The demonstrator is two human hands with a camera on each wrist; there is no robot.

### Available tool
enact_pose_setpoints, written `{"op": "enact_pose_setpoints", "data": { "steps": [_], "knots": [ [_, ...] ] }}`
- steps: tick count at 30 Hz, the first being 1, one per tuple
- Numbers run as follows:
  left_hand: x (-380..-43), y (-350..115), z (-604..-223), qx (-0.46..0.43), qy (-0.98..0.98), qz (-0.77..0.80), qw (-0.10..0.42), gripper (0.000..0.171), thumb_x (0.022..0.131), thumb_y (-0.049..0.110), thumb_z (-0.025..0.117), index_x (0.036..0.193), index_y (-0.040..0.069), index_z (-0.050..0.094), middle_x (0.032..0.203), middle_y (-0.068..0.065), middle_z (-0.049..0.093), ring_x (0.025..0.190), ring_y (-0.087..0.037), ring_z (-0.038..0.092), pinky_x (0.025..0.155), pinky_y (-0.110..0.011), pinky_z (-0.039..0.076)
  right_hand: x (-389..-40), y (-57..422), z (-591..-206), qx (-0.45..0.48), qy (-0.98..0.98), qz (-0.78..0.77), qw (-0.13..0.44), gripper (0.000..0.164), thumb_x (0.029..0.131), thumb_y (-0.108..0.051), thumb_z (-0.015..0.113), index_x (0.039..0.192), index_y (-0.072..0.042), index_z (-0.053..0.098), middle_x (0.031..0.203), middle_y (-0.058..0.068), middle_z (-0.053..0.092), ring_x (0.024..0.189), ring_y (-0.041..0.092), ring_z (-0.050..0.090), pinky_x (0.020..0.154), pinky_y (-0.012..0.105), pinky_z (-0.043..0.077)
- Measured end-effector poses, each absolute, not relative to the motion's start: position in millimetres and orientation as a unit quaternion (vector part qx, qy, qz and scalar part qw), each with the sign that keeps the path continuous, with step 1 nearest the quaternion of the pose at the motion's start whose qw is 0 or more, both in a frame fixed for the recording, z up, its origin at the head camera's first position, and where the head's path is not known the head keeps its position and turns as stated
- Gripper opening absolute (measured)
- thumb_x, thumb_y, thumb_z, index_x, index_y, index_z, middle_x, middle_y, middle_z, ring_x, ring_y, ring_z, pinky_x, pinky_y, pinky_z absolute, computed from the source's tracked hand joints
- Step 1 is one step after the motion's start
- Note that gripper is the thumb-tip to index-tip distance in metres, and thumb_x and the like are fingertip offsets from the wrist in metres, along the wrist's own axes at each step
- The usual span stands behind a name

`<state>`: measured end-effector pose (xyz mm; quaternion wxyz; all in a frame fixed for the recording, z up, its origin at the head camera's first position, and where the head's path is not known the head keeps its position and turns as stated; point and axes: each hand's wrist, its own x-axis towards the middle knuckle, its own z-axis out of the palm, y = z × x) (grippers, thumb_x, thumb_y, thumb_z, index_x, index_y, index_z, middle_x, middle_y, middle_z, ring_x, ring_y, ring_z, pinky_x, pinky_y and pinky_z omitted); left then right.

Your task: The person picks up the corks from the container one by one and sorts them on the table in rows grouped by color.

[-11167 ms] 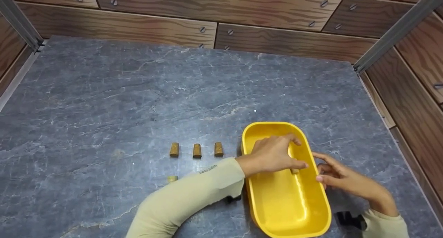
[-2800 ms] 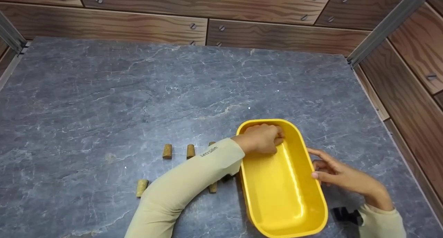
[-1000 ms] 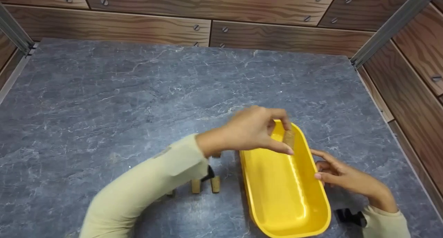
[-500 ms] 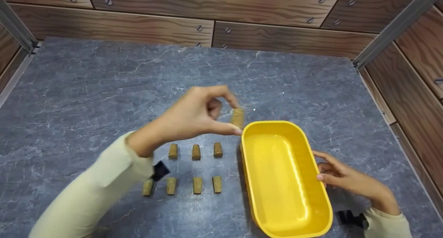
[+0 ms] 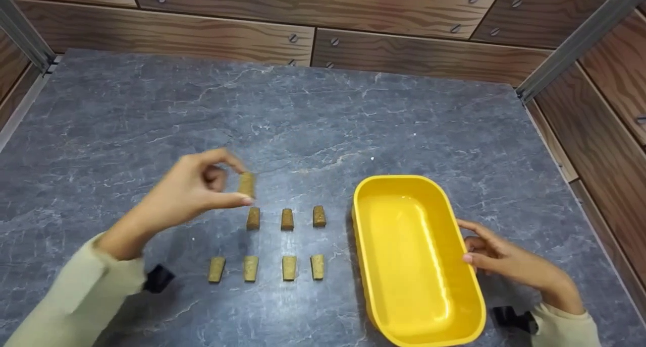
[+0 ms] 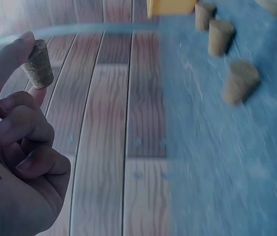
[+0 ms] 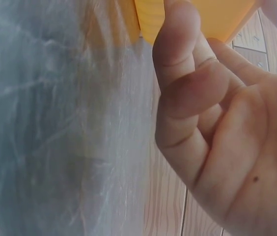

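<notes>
In the head view my left hand (image 5: pixel 184 190) pinches a tapered cork stopper (image 5: pixel 247 184) between thumb and index finger, above the table. The left wrist view shows this cork (image 6: pixel 39 64) between the two fingertips, the other fingers folded in. Below and to the right are three darker corks (image 5: pixel 287 219) in a back row and several lighter corks (image 5: pixel 289 268) in a front row. A yellow oblong bin (image 5: pixel 404 266) stands at right with nothing in it. My right hand (image 5: pixel 499 256) rests against its outer right side, fingers loosely bent; their contact is partly hidden.
The grey marbled table (image 5: pixel 227 110) reaches back to a wood-patterned wall (image 5: pixel 222 32), with another wood-patterned side (image 5: pixel 605 150) at right. Metal posts (image 5: pixel 560 49) stand at the corners. Black wrist mounts (image 5: pixel 159 279) sit near both sleeves.
My left hand has lifted a cork out of the bin and carried it left, past the back row. The bin now shows bare inside. My right hand has stayed by the bin.
</notes>
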<state>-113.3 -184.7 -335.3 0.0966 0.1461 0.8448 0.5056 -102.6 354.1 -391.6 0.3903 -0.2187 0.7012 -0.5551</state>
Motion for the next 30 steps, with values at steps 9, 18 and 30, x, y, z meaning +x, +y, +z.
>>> {"op": "enact_pose_setpoints", "data": {
  "steps": [9,18,30],
  "knots": [
    [-102.2,-223.7,-358.9,0.107,0.857,0.496,0.084,0.040,0.077,0.024,0.082,0.108,0.008,0.062,0.054,0.007,0.036,0.046,-0.002,0.027,0.042,-0.021,0.029,-101.7,354.1,-391.3,-0.209,0.705,-0.553,0.392,0.062,0.102,0.002,0.032,0.153,-0.029,0.016,0.103,0.000,0.063,0.067,0.019,0.050,0.052,0.041,0.034],
    [-106.4,-225.8,-399.5,0.086,0.862,0.482,0.130,0.045,0.075,0.027,0.082,0.107,0.003,0.061,0.055,0.008,0.034,0.046,-0.002,0.029,0.044,-0.019,0.028,-101.3,352.9,-392.7,-0.204,0.695,-0.562,0.400,0.062,0.102,0.002,0.033,0.153,-0.029,0.016,0.108,0.003,0.064,0.081,0.008,0.062,0.066,0.030,0.052],
    [-106.9,-225.0,-417.6,0.055,0.891,0.419,0.164,0.045,0.072,0.035,0.083,0.104,0.010,0.063,0.055,0.006,0.039,0.046,-0.005,0.032,0.043,-0.020,0.028,-101.4,354.9,-391.8,-0.220,0.712,-0.546,0.383,0.063,0.102,0.003,0.032,0.154,-0.027,0.014,0.102,-0.001,0.063,0.066,0.035,0.033,0.053,0.044,0.028]
  ]
}}
